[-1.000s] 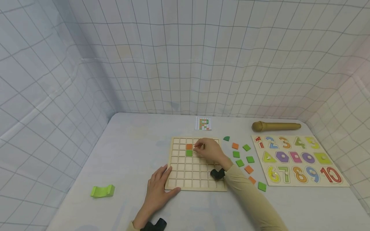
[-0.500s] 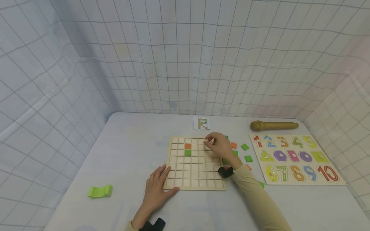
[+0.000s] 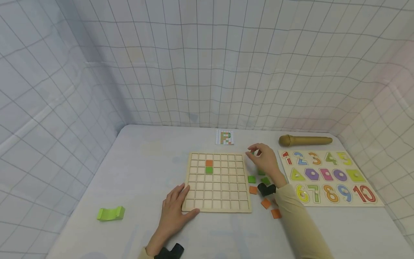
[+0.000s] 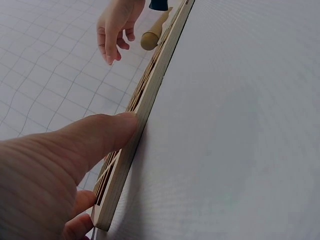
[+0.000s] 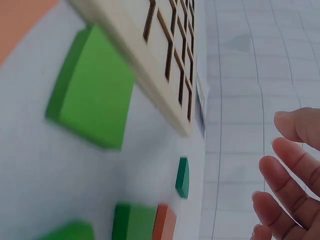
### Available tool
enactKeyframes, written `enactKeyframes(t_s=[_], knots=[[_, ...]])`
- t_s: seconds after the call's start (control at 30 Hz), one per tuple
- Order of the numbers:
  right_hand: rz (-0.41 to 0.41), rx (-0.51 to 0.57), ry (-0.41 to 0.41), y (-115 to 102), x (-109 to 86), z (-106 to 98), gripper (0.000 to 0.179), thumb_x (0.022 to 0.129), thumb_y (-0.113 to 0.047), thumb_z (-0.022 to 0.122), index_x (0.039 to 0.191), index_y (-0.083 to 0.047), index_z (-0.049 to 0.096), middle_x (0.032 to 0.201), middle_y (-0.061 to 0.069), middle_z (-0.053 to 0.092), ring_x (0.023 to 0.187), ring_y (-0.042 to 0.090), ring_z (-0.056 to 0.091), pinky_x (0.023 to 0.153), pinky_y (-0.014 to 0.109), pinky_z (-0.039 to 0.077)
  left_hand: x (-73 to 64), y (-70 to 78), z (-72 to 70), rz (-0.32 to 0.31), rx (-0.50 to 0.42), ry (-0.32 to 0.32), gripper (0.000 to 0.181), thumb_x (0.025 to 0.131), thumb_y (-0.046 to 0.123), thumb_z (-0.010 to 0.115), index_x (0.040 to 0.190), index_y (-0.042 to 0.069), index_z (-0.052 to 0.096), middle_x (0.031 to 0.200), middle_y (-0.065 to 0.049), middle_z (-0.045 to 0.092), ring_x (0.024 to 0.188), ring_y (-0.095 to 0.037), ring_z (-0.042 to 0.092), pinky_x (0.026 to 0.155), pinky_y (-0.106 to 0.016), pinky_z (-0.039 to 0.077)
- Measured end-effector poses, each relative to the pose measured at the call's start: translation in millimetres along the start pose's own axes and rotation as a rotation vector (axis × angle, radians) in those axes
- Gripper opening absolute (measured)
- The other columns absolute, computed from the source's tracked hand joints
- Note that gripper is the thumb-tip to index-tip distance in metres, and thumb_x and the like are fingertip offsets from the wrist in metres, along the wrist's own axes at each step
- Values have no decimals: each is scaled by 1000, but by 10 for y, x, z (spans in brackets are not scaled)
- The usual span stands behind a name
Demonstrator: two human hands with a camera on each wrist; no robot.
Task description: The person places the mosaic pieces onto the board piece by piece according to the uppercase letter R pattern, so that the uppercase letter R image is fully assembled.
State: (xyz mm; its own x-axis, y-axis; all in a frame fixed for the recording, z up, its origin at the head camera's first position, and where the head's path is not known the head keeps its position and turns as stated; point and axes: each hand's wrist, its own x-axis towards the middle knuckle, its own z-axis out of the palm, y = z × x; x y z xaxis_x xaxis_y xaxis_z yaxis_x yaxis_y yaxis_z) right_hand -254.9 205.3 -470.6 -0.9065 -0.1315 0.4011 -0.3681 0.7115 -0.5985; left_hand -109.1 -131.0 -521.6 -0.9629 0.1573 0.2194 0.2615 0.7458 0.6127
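A booth-like setting: grid-patterned cloth walls point(image 3: 207, 72) round a white table point(image 3: 145, 169).

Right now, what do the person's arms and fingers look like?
The right sleeve is long and plain tan; the bit of left sleeve showing matches. A chunky black gadget sits at the right wrist, another at the left. The fingers wear no gloves.

My white desk point(image 3: 145, 158) carries a pale wooden grid board point(image 3: 217, 196); right of it lie green and orange square tiles point(image 3: 251, 179), a cream number puzzle point(image 3: 322, 194) and a brown microphone-shaped stick point(image 3: 305, 141); left, a lime curved block point(image 3: 111, 214); behind, a printed card point(image 3: 224, 137).
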Motion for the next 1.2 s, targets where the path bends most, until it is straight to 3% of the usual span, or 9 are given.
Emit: enactKeyframes(t_s=[0.2, 0.6, 0.87, 1.2], knots=[[48, -26, -19, 121, -61, -136, 22, 85, -18, 73, 99, -2, 70, 90, 10, 64, 74, 23, 53, 61, 35, 40, 5, -3, -7, 4, 1, 3, 80, 74, 39, 79, 139, 5, 47, 145, -14, 37, 131, -35, 28, 92, -52, 27], [156, -94, -182, 295, -127, -247, 25, 86, -22, 72, 99, -2, 69, 93, 11, 65, 68, 20, 52, 59, 33, 39, 2, -11, -2, 13, 5, 12, 80, 74, 40, 79, 139, 5, 48, 145, -14, 37, 130, -35, 28, 91, -52, 28], [211, -114, -264, 282, -140, -288, 24, 85, -21, 72, 97, -1, 70, 93, 11, 66, 84, 27, 58, 70, 40, 44, 2, -5, -2, 17, -2, 15, 80, 74, 40, 79, 139, 5, 48, 145, -14, 38, 130, -35, 29, 90, -52, 28], [281, -118, -338, 298, -113, -307, 23, 85, -19, 72, 99, 0, 69, 95, 12, 65, 85, 27, 59, 72, 43, 46, 2, 1, -15, 40, 7, 25, 78, 77, 42, 77, 137, 3, 49, 143, -16, 40, 129, -38, 30, 90, -55, 28]])
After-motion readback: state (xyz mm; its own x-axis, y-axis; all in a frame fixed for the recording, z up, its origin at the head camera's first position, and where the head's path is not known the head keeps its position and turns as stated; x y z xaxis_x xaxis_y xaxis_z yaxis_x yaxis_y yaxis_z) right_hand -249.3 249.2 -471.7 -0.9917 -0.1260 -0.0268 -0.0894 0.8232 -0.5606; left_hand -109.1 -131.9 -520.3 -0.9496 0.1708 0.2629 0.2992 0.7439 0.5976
